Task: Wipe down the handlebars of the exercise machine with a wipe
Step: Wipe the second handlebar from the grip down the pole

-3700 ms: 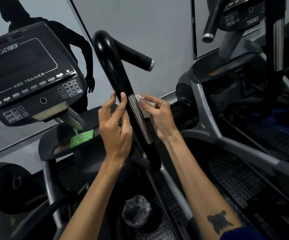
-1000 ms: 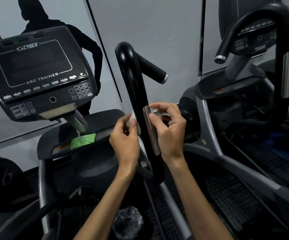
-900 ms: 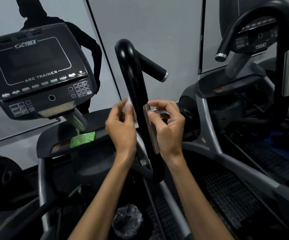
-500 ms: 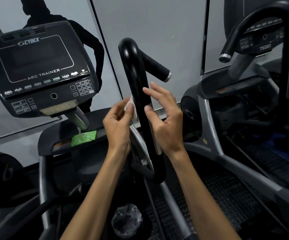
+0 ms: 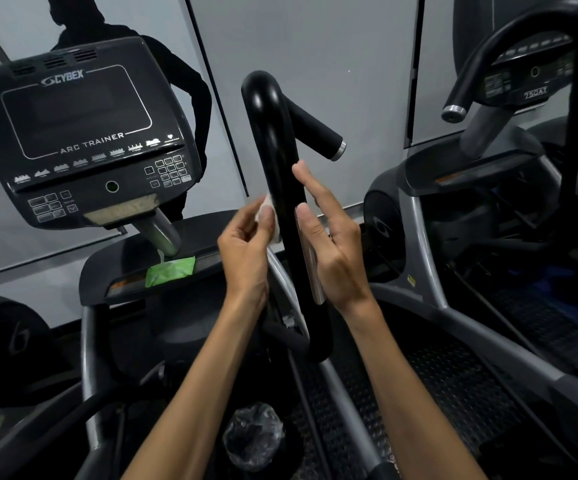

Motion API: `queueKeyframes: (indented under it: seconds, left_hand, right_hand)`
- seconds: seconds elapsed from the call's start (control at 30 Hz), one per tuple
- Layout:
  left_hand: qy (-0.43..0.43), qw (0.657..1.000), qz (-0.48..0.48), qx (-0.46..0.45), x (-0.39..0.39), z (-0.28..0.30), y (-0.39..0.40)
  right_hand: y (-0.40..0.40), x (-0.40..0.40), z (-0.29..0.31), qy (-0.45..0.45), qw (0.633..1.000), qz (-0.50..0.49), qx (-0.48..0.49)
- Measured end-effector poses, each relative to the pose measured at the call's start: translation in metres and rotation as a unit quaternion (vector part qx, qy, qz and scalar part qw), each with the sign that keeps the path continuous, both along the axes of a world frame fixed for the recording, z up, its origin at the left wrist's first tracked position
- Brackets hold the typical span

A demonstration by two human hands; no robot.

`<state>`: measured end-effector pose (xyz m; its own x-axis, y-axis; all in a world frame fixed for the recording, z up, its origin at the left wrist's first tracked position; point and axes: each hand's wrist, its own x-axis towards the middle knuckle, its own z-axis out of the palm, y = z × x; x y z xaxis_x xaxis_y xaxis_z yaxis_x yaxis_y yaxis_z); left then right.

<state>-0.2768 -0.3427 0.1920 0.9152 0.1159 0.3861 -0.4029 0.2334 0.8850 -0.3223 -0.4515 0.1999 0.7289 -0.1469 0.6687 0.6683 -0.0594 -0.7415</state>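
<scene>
A black curved handlebar (image 5: 273, 140) rises in the middle of the view, with a silver sensor strip (image 5: 315, 275) on its lower part. My left hand (image 5: 246, 247) pinches a small white wipe (image 5: 269, 213) and holds it against the handlebar's left side. On the right side of the bar, my right hand (image 5: 332, 244) is raised with straight fingers; the thumb lies at the bar above the sensor strip. Part of the wipe is hidden behind my left fingers and the bar.
The Cybex console (image 5: 83, 133) stands at the left. A green wipe packet (image 5: 169, 271) lies on the shelf below it. A crumpled plastic bag (image 5: 252, 438) sits low in the frame. Another machine's handlebars (image 5: 488, 64) stand at the right.
The wipe passed from my right hand to my left. My right fingers, pinched at the sensor strip a second ago, have straightened. Both hands have moved a little up the bar.
</scene>
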Motion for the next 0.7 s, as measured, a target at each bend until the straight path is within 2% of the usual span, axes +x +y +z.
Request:
queueKeyframes:
  seconds: [0.17, 0.23, 0.37, 0.47, 0.57, 0.63, 0.7]
  left_hand:
    - [0.083, 0.996, -0.004, 0.045, -0.011, -0.053, 0.000]
    - [0.067, 0.997, 0.012, 0.044, -0.016, -0.051, 0.003]
    - [-0.033, 0.998, 0.034, 0.041, -0.011, -0.027, 0.004]
    - [0.011, 1.000, 0.001, 0.016, -0.003, -0.031, 0.002]
    - [0.081, 0.994, -0.034, 0.066, -0.006, -0.061, 0.006]
    - [0.087, 0.994, -0.035, 0.062, -0.011, -0.066, 0.008]
    - [0.055, 0.998, -0.015, 0.023, -0.012, -0.050, 0.008]
  right_hand:
    - [-0.007, -0.001, 0.000, 0.003, 0.999, 0.038, -0.001]
    - [-0.009, 0.000, -0.001, 0.004, 0.999, 0.050, -0.002]
    - [-0.008, 0.002, -0.003, -0.002, 0.999, 0.037, -0.007]
    - [-0.006, 0.002, -0.004, -0.007, 1.000, 0.025, -0.009]
    - [-0.008, 0.001, -0.007, 0.002, 1.000, -0.002, -0.015]
    - [-0.011, 0.000, -0.012, 0.014, 1.000, -0.007, -0.004]
    - [-0.012, 0.001, -0.018, 0.028, 1.000, -0.001, 0.011]
